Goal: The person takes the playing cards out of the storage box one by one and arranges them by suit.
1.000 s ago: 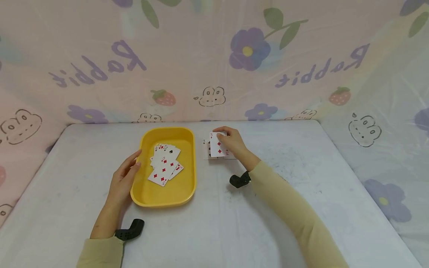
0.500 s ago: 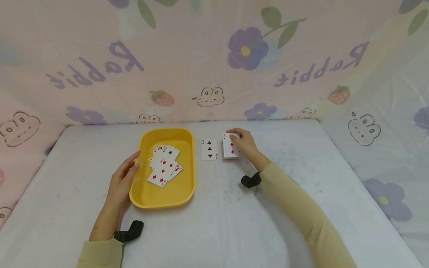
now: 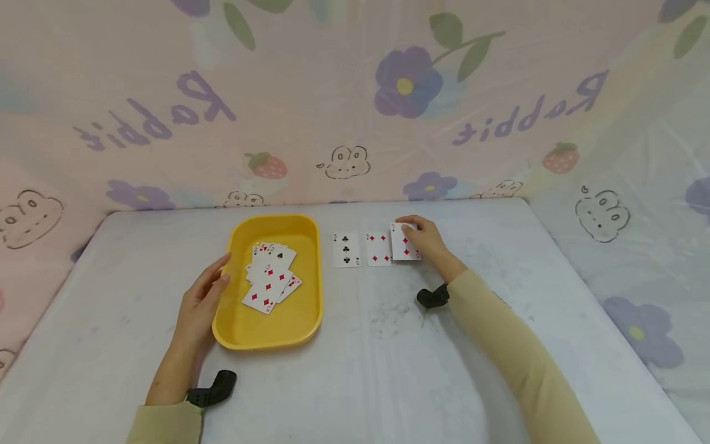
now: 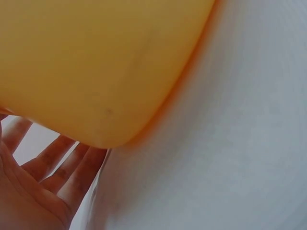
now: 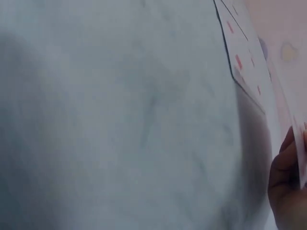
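"Right grip (image 3: 428, 242)?"
"Pinching a diamond card (image 3: 400, 246), right of the tray (image 3: 269, 330), farther out than the four (image 3: 379, 249)."
"Left grip (image 3: 202, 299)?"
"Fingers relaxed, resting against the tray's left side."

Before you: one white surface (image 3: 310, 394), grey smudges (image 3: 391, 317) near its middle. Along its far edge, your printed backdrop (image 3: 310, 111): purple flowers (image 3: 408, 82), strawberries (image 3: 269, 166), rabbit faces (image 3: 347, 163), mirrored "Rabbit" lettering (image 3: 148, 123).

White card pile (image 3: 269, 287) lay in yellow rectangular plastic tray (image 3: 266, 331); rightward came white three-of-clubs card (image 3: 346, 250), white four-of-diamonds card (image 3: 379, 249), then white three-of-diamonds card (image 3: 403, 248) in right hand (image 3: 431, 243).
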Demonstrator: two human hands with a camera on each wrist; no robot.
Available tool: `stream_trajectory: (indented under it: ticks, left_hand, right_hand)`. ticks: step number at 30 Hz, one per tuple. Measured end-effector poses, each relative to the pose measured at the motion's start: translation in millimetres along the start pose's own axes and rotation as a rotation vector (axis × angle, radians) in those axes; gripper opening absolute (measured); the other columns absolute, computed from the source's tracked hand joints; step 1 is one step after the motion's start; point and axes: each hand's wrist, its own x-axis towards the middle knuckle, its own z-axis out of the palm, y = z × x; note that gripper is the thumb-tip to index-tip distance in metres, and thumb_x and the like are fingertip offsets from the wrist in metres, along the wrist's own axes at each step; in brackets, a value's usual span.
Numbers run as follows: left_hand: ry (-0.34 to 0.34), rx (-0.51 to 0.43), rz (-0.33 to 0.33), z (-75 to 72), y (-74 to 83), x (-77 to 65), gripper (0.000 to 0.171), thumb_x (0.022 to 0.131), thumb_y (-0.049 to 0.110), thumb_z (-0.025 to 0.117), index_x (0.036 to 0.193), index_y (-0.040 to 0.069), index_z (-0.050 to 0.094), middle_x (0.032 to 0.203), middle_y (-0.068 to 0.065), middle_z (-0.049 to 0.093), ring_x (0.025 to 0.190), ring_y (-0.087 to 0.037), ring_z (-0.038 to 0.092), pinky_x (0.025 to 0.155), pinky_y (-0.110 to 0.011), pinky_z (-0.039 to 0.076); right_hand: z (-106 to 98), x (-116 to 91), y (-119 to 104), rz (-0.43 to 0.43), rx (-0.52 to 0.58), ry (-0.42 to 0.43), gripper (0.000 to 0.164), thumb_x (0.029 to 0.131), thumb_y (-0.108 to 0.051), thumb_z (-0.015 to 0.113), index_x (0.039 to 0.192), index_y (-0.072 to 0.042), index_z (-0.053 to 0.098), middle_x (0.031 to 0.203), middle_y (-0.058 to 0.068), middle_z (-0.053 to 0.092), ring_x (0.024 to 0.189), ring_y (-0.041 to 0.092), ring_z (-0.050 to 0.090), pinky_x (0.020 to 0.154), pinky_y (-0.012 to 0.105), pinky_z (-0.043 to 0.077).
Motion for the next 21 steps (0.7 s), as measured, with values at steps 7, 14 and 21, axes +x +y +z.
stream_trajectory:
  ticks: [7,14,21]
  left_hand:
    - [-0.013,-0.010,0.021,-0.2,-0.7,0.7,0.046,0.099,0.046,0.044,0.144,0.038,0.041,0.141,-0.004,0.039,0.114,-0.014,0.042,0.083,-0.004,0.043]
    - [-0.007,-0.012,-0.005,-0.9,0.2,0.2,0.046,0.100,0.044,0.044,0.145,0.038,0.040,0.141,-0.002,0.038,0.115,-0.014,0.041,0.083,-0.003,0.043]
    - [-0.012,-0.002,0.004,-2.2,-0.1,0.0,0.046,0.099,0.046,0.044,0.145,0.039,0.040,0.144,-0.004,0.038,0.116,-0.015,0.041,0.084,-0.003,0.042]
  right_hand:
    - [-12,2,9,0.028,0.007,0.009,0.034,0.102,-0.021,0.045,0.133,-0.012,0.056,0.155,0.011,0.030,0.146,0.030,0.017,0.118,0.047,0.018]
    - [-18,1,13,0.019,-0.022,0.000,0.035,0.101,-0.020,0.047,0.134,-0.010,0.056,0.155,0.013,0.030,0.146,0.032,0.019,0.117,0.048,0.021]
    - [-17,-1,14,0.015,-0.049,-0.008,0.034,0.101,-0.020,0.049,0.132,-0.009,0.057,0.155,0.015,0.029,0.146,0.032,0.019,0.117,0.046,0.021]
